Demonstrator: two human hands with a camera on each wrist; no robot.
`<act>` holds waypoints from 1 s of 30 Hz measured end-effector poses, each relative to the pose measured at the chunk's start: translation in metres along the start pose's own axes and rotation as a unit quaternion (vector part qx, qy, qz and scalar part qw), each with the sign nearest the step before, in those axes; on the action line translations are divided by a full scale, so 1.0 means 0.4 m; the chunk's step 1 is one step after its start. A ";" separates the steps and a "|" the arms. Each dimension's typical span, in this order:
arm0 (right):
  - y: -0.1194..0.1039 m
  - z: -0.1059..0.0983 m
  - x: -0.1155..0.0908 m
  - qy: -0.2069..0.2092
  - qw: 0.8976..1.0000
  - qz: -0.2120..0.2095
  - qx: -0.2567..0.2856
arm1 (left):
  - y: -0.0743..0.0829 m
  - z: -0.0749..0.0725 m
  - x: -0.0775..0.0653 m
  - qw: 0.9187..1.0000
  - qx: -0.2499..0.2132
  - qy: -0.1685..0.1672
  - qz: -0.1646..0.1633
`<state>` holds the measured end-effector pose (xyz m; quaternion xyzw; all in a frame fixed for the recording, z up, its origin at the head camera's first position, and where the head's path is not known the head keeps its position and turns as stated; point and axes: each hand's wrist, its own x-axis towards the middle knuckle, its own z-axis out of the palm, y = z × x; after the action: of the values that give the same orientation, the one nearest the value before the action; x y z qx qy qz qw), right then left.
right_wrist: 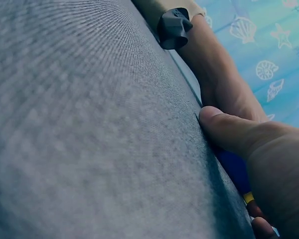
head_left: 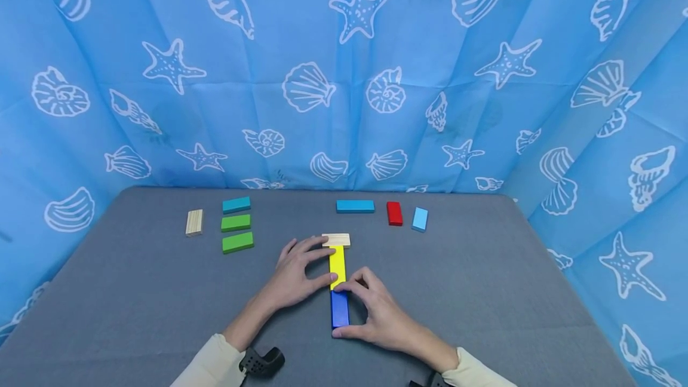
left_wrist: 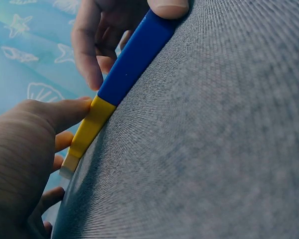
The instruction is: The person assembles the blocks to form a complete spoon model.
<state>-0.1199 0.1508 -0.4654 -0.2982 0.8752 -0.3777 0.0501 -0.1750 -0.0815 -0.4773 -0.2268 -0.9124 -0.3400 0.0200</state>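
A blue block lies end to end with a yellow block on the grey table. Across the yellow block's far end sits a natural wood block, so the three form a T. My right hand grips the blue block lengthwise, thumb at its near end and index finger by the seam with the yellow one. From the left, my left hand touches the yellow block with thumb and index fingertip, while another extended finger reaches the wood block. In the left wrist view the blue block meets the yellow block flush.
Back left on the table lie a wood block, a teal block and two green blocks. Toward the back right are a longer teal block, a red block and a light blue block. A blue shell-patterned curtain hangs behind.
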 end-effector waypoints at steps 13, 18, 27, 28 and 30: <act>0.002 0.003 -0.001 0.008 1.000 -0.012 0.002 | 0.003 -0.001 0.000 1.000 0.003 0.001 -0.005; 0.002 0.004 0.000 0.007 1.000 -0.012 0.002 | 0.001 0.000 0.001 1.000 0.002 0.001 -0.009; 0.002 0.002 0.000 0.012 0.999 0.000 0.030 | 0.002 -0.002 0.002 1.000 0.004 -0.005 -0.011; 0.002 0.001 0.001 0.013 0.999 -0.001 0.036 | 0.002 -0.002 0.002 1.000 0.005 -0.005 -0.010; 0.003 -0.002 0.002 0.016 0.999 -0.005 0.046 | 0.002 -0.002 0.002 1.000 0.005 -0.006 -0.009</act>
<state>-0.1214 0.1514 -0.4655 -0.2941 0.8561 -0.4222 0.0476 -0.1753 -0.0811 -0.4759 -0.2201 -0.9164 -0.3341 0.0129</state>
